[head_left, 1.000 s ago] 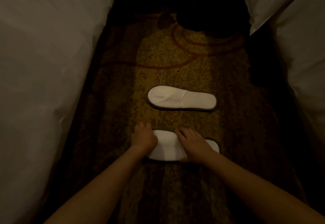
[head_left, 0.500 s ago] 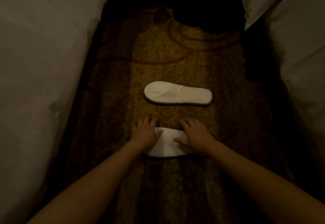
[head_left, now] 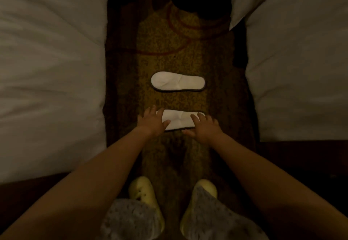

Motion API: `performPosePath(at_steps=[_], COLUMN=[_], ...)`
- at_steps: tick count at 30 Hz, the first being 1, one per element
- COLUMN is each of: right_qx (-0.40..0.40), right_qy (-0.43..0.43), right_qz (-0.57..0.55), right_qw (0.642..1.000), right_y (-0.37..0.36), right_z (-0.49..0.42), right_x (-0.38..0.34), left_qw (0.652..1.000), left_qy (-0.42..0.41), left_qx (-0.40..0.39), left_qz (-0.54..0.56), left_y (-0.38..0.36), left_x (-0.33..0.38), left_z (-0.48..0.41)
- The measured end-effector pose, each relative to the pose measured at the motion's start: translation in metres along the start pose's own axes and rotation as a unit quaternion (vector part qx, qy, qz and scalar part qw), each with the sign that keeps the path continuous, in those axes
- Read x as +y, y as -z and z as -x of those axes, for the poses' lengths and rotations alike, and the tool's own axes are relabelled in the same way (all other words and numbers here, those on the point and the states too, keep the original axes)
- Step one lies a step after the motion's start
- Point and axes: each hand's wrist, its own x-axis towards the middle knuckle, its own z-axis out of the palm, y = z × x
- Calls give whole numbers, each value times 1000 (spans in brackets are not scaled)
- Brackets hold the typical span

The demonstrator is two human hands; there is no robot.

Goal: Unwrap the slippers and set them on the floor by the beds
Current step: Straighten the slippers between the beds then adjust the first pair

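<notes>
Both hands now sit further apart than half a second ago, baring more of the near slipper, and the view has pulled back enough to show the person's feet. Beside the left bed (head_left: 52,70), the left hand (head_left: 152,122) lies spread over the toe end of the near slipper (head_left: 179,120), fingers relaxed and thumb resting on the white upper, pressing rather than gripping. That slipper lies flat on the carpet (head_left: 169,51) between the beds, parallel to the far slipper (head_left: 178,81) and just apart from it. The right hand (head_left: 204,128) rests loosely spread on the heel end, its thumb down on the carpet at the near edge. The main risk, as I judge it, is skew: the slipper looks thin and light, so if one hand lifts before the other, or a finger catches the rim, it could swing out of line with its mate. Pressing on the upper could also leave it creased flat. The yellow clogs (head_left: 143,192) stand near behind, so a step forward could scuff it towards the right bed (head_left: 301,79).
</notes>
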Motion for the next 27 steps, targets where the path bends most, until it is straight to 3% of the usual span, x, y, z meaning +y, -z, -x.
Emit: performPosePath(at_steps=[5, 14, 21, 27], right_qx=[-14, 59, 79, 105], right_qy=[-39, -90, -180, -287], right_qz=[-45, -110, -176, -300], right_qw=[998, 988, 964, 903], right_y=[69, 172, 158, 102], right_z=[107, 315, 427, 527], right_x=[-19, -39, -33, -45], left_qw=[999, 996, 978, 935], left_qy=[-9, -77, -145, -250], left_qx=[-31, -21, -38, -67], left_qz=[-2, -46, -144, -241], left_y=[58, 161, 156, 123], left_x=[36, 120, 162, 184], left_z=[102, 297, 378, 432])
